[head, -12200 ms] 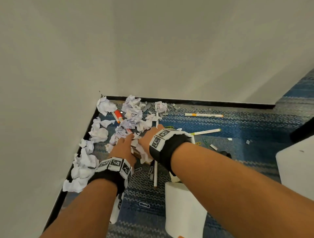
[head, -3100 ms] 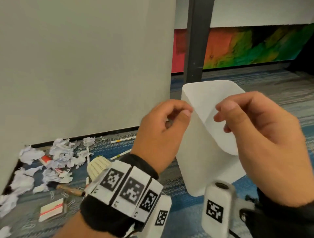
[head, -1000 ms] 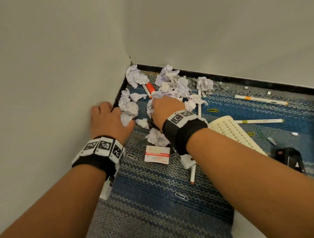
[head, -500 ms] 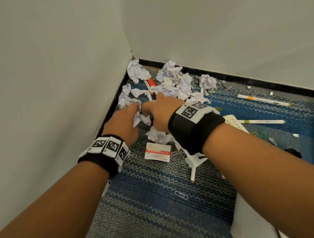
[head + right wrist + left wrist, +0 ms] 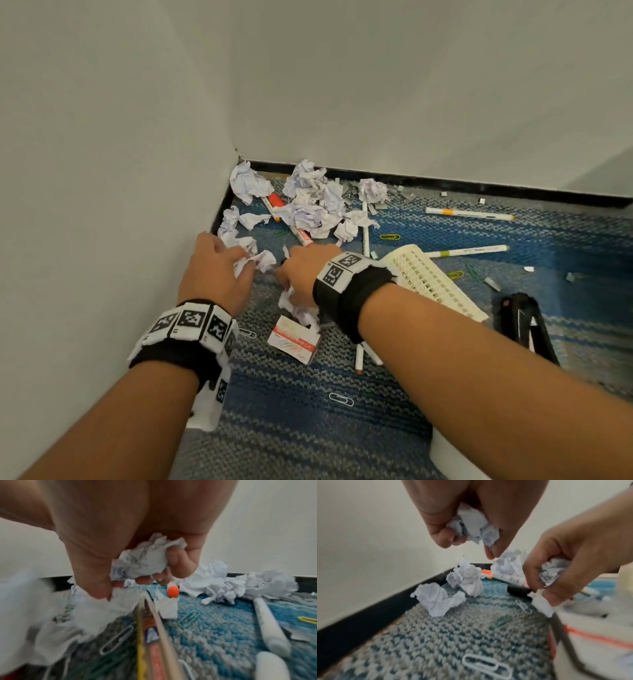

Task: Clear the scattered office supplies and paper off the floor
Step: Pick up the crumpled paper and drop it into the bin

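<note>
Two crumpled paper balls: left hand (image 5: 462, 513) clenched one (image 5: 474, 526), right hand (image 5: 137, 527) another (image 5: 142, 562). Light, soft, crushable anywhere. Remaining wads (image 5: 315, 202) lay at twelve o'clock on carpet (image 5: 308, 428).

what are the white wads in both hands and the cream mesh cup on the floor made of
The wads in the left hand and right hand look like thin matte paper: sharp creases, faint ink marks, crushed under the fingers. The mesh cup, lying on its side, looks like moulded plastic: an even grid of holes, slight sheen.
</note>
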A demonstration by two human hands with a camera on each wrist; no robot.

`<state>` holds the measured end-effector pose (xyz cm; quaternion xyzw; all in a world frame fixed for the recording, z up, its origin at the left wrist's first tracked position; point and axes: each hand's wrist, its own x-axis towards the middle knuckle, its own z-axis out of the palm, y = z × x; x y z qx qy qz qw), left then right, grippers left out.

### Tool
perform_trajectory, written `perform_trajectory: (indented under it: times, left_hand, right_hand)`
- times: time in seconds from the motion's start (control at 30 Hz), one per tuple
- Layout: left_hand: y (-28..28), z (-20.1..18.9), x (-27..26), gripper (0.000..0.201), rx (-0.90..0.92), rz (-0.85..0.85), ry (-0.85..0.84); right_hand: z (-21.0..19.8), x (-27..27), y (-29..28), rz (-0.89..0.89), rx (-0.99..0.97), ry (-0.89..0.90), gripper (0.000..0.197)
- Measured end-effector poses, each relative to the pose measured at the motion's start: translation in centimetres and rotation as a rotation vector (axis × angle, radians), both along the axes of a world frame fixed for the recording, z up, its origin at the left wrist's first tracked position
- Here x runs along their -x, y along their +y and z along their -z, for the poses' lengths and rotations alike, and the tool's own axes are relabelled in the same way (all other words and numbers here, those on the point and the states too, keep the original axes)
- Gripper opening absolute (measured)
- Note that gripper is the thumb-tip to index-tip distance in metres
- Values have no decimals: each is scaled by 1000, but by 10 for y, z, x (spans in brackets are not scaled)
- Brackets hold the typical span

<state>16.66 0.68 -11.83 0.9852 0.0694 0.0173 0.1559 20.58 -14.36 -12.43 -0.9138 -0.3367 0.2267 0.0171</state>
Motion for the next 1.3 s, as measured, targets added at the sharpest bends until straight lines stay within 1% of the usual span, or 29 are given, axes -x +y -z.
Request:
perform_trajectory:
  times: [0.1, 0.17, 0.27, 0.37, 0.4, 0.43, 0.47, 0.53, 0.57, 0.63, 0.7, 0.77, 0.83, 0.9, 0.97, 1.0, 1.07, 1.1, 1.13, 1.17, 1.2, 1.3]
  left_hand:
    - [-7, -21, 8, 22, 52, 8, -100]
    - [-15, -38, 15, 20, 101, 14, -128]
    - [-41, -68, 27, 22, 220, 58, -188]
    - [-80, -100, 38, 27, 298, 82, -231]
    - [-94, -110, 42, 24, 318, 84, -246]
    - [-109, -122, 44, 15, 340, 89, -248]
    - [-126, -134, 47, 13, 358, 117, -259]
    - [-160, -158, 53, 34, 378, 199, -280]
    - [-180, -173, 57, 38, 400, 251, -303]
    - [-216, -202, 66, 37, 470, 365, -368]
    - [-253, -231, 76, 33, 563, 476, -408]
    - [-291, -256, 88, 28, 707, 587, -358]
    - [-333, -276, 102, 18, 888, 695, -224]
    - [-373, -286, 115, 12, 989, 779, -112]
    - [-406, -289, 128, 16, 1074, 829, -48]
    - [-419, -287, 133, 23, 1068, 853, -39]
    - [-438, -282, 144, 44, 925, 927, -32]
    - [-445, -276, 147, 49, 846, 975, -12]
    - [-449, -272, 148, 47, 827, 988, 37]
    - [-452, -268, 149, 43, 846, 978, 94]
    - [-454, -262, 147, 40, 856, 961, 106]
    - [-454, -250, 139, 33, 799, 943, -17]
  right_hand:
    - [-20, 7, -14, 97, -169, -19, 26]
    - [-41, 16, -29, 219, -302, -15, 26]
    - [-75, 37, -62, 454, -633, -6, 13]
    - [-111, 64, -103, 668, -916, -78, 21]
    - [-125, 74, -117, 720, -976, -103, 25]
    - [-137, 84, -132, 754, -1016, -133, 29]
    - [-150, 93, -145, 774, -1032, -169, 31]
    - [-174, 109, -170, 802, -1043, -254, 27]
    - [-188, 119, -184, 823, -1055, -307, 25]
    - [-218, 144, -211, 869, -1089, -417, 22]
    - [-247, 173, -241, 914, -1096, -549, 23]
    - [-271, 203, -271, 963, -1072, -701, 25]
    - [-288, 230, -301, 1057, -1032, -825, 24]
    - [-295, 250, -329, 1196, -1004, -880, 23]
    - [-296, 262, -350, 1308, -1001, -866, 26]
    - [-294, 266, -358, 1348, -1001, -840, 29]
    - [-287, 271, -371, 1428, -977, -734, 37]
    - [-283, 272, -376, 1463, -964, -659, 39]
    - [-280, 272, -379, 1484, -964, -592, 40]
    - [-276, 273, -382, 1484, -981, -550, 43]
    - [-273, 274, -384, 1480, -1010, -535, 48]
    - [-273, 275, -387, 1498, -1080, -562, 61]
